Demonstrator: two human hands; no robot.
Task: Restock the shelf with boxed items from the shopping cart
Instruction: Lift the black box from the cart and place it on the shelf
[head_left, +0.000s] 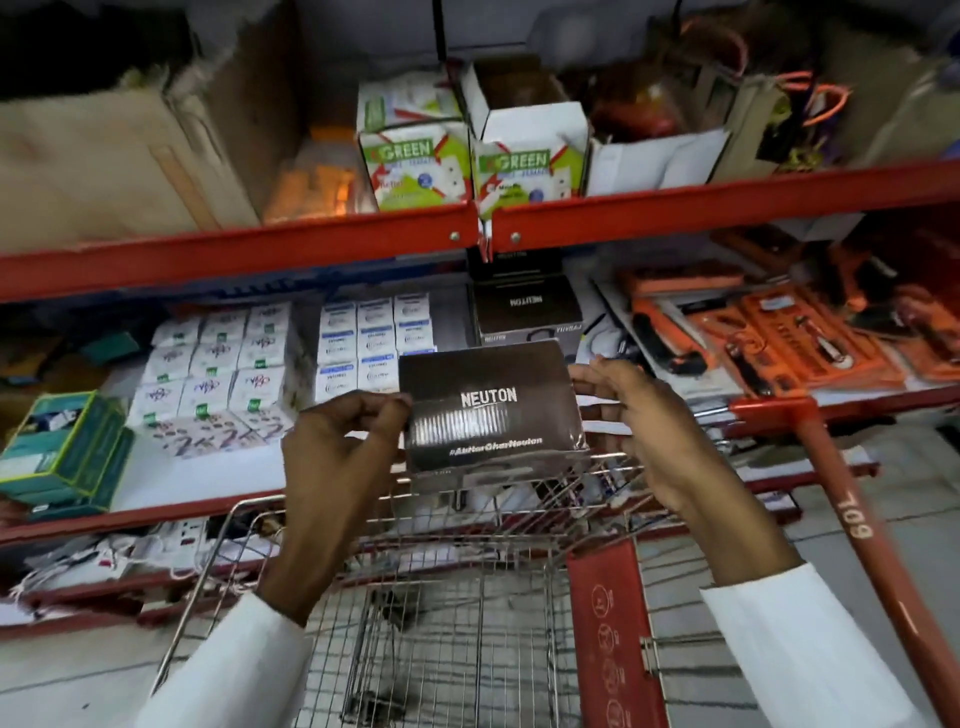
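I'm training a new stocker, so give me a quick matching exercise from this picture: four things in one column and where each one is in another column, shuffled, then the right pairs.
Things:
1. black Neuton box
2. green-labelled cartons
3. orange tool kits
4. teal boxes

Places:
A. top shelf, centre
B. middle shelf, far left
C. between left hand and right hand, above the shopping cart
D. middle shelf, right side

Pairs: 1-C, 2-A, 3-D, 4-B
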